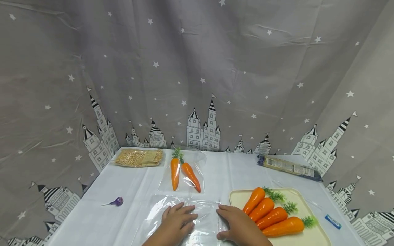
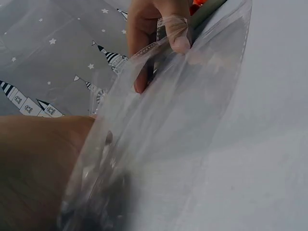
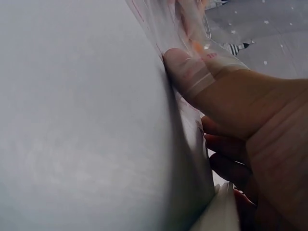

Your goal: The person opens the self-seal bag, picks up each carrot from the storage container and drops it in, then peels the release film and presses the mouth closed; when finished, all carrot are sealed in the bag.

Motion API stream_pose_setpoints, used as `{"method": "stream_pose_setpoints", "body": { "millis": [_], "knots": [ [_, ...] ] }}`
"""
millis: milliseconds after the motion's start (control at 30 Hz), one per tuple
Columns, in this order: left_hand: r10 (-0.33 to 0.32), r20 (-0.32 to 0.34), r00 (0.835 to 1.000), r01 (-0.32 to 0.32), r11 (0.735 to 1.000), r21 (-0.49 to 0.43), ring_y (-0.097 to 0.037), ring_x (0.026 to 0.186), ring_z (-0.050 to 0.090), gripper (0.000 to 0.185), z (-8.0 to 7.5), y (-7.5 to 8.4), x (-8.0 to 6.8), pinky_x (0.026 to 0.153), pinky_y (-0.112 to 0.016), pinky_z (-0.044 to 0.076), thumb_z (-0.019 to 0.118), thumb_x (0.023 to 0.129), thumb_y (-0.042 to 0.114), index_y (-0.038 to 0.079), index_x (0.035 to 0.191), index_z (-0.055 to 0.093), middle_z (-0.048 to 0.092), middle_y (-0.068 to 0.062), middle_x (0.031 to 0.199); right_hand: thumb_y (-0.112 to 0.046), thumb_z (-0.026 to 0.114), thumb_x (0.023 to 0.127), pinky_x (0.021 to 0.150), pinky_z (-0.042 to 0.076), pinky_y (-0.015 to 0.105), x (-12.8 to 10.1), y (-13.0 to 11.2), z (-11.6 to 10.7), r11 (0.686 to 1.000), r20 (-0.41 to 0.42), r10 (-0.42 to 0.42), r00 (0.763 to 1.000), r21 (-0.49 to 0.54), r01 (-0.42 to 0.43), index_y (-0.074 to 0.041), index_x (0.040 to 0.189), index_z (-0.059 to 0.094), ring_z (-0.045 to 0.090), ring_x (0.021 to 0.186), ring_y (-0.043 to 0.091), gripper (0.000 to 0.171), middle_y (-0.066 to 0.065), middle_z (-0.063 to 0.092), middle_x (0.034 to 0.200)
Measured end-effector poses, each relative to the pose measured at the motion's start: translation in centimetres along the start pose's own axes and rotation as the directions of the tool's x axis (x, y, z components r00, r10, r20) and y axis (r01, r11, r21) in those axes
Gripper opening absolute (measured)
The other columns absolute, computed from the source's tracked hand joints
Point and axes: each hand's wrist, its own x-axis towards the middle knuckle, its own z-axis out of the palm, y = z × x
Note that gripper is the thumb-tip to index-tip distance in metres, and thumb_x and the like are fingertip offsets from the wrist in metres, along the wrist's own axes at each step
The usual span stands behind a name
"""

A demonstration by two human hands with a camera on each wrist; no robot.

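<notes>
A flat clear plastic bag lies on the white table at the front middle. My left hand rests on it, fingers spread. Beside its right edge is my right hand, thumb and index finger apart and touching the film. The right wrist view shows plastic over the thumb, with the other fingers behind. In the left wrist view the bag stretches across, and the left fingers are dark and blurred. Behind lies another clear bag with two carrots.
At the right, a cream tray holds several carrots. A blue-wrapped small packet lies beyond it, a long package at the back right. Left are a purple lollipop and a bag of yellow kernels.
</notes>
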Motion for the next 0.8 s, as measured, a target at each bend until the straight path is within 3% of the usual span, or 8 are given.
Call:
{"method": "stream_pose_setpoints", "body": {
  "millis": [133,367,600,800],
  "knots": [
    [-0.003,-0.034,0.999,0.003,1.0,-0.011,-0.042,0.14,0.047,0.025,0.0,0.0,0.2,0.105,-0.081,0.027,0.069,0.098,0.039,0.03,0.121,0.077,0.065,0.005,0.143,-0.062,0.088,0.071,0.114,0.044,0.061,0.2,0.1,0.1,1.0,0.004,0.013,1.0,0.015,-0.013,-0.022,0.143,0.065,0.054,0.14,0.031,0.086,-0.002,0.058,0.153],
    [-0.009,-0.057,0.998,0.005,0.998,-0.067,-0.041,0.14,0.049,0.027,0.2,-0.1,0.4,0.106,-0.083,0.026,0.072,0.098,0.037,0.03,0.124,0.075,0.066,0.007,0.141,-0.06,0.088,0.071,0.113,0.044,0.062,0.2,-0.1,0.0,0.999,0.01,0.027,1.0,0.03,-0.027,-0.019,0.142,0.065,0.054,0.139,0.032,0.085,0.0,0.059,0.151],
    [0.002,-0.073,0.997,-0.008,0.997,-0.083,-0.041,0.141,0.048,0.028,0.2,-0.1,0.3,0.108,-0.082,0.024,0.071,0.098,0.036,0.029,0.125,0.074,0.065,0.007,0.142,-0.061,0.086,0.075,0.115,0.042,0.061,-0.2,0.1,-0.1,0.999,-0.025,-0.02,0.999,0.047,0.021,-0.017,0.142,0.065,0.053,0.14,0.033,0.083,0.003,0.059,0.152],
    [0.016,-0.095,0.995,-0.022,0.997,-0.071,-0.04,0.139,0.05,0.027,0.3,-0.1,0.3,0.107,-0.083,0.025,0.071,0.099,0.034,0.029,0.125,0.074,0.067,0.006,0.14,-0.055,0.082,0.083,0.116,0.039,0.065,-1.0,1.0,-0.3,0.983,-0.099,-0.047,0.994,0.17,0.063,-0.016,0.143,0.062,0.051,0.142,0.036,0.074,0.006,0.057,0.153]
  ]
}}
